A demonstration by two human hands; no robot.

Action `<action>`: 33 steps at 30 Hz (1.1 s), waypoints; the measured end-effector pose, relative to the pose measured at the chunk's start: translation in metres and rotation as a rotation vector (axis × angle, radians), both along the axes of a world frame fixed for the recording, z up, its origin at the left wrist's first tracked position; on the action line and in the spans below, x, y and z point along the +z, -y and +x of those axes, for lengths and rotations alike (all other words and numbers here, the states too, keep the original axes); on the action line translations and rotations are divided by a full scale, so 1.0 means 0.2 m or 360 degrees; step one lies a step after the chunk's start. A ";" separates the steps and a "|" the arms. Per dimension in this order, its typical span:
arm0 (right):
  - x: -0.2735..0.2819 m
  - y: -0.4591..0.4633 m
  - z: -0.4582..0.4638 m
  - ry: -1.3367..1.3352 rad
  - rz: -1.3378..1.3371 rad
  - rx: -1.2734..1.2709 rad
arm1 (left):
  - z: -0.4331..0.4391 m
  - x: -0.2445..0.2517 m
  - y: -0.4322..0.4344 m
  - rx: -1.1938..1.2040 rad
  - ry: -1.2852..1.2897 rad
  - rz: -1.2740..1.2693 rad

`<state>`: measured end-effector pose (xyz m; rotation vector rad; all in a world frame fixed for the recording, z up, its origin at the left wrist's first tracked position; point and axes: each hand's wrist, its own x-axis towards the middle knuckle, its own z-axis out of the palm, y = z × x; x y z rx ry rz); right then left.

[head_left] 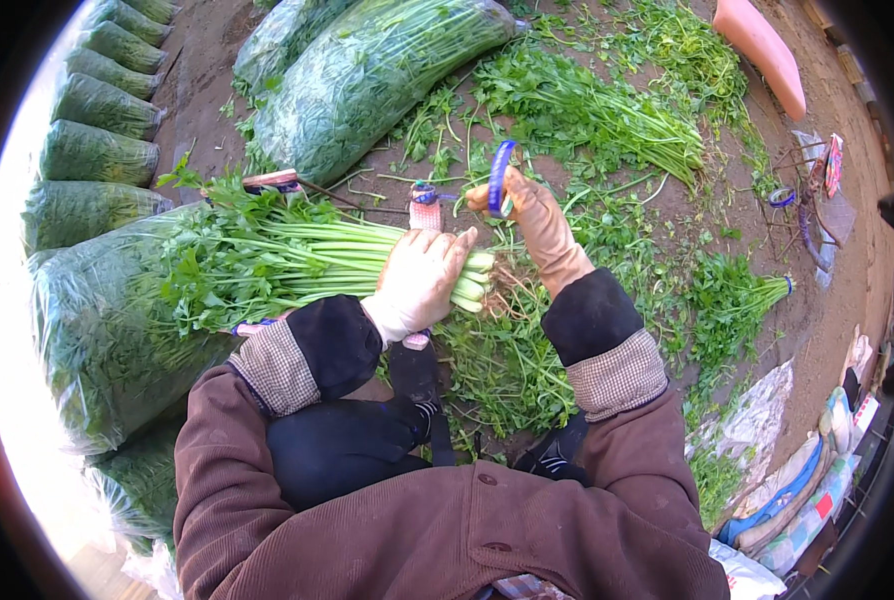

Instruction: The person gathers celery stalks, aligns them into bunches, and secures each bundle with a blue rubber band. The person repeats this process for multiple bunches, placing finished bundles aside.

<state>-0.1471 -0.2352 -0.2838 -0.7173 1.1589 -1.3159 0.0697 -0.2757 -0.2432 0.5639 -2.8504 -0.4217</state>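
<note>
A large bunch of celery [334,251] lies sideways before me, leaves to the left and pale stalk bases with brown roots to the right. My left hand [421,274], in a dirty whitish glove, grips it from above near the bases. It rests across a low frame with pink-wrapped ends [426,214]. Just right of the bases, my right hand [541,217], in a tan-stained glove, is raised with a roll of blue tape [500,178] in its fingers. A thin blue strand runs between the roll and the nearest wrapped end.
Clear plastic bags packed with greens [372,82] lie ahead and at left [124,330]; more line the left edge. Loose celery [589,105] and trimmings [507,360] cover the soil. A blue-bound bunch [747,300], another tape roll [781,196] and a pink plastic object [762,56] are at right.
</note>
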 end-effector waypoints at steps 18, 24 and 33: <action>0.32 -0.02 -0.07 -0.0222 -0.0405 -0.0506 | 0.00 -0.01 0.00 -0.0034 -0.0096 -0.0100; 0.44 -0.04 -0.05 -0.0522 -0.0398 -0.0567 | 0.00 -0.01 -0.01 -0.0018 -0.0042 -0.0088; 0.55 -0.08 -0.05 -0.1132 -0.0527 -0.0799 | 0.00 -0.03 -0.01 -0.0005 -0.0050 -0.0062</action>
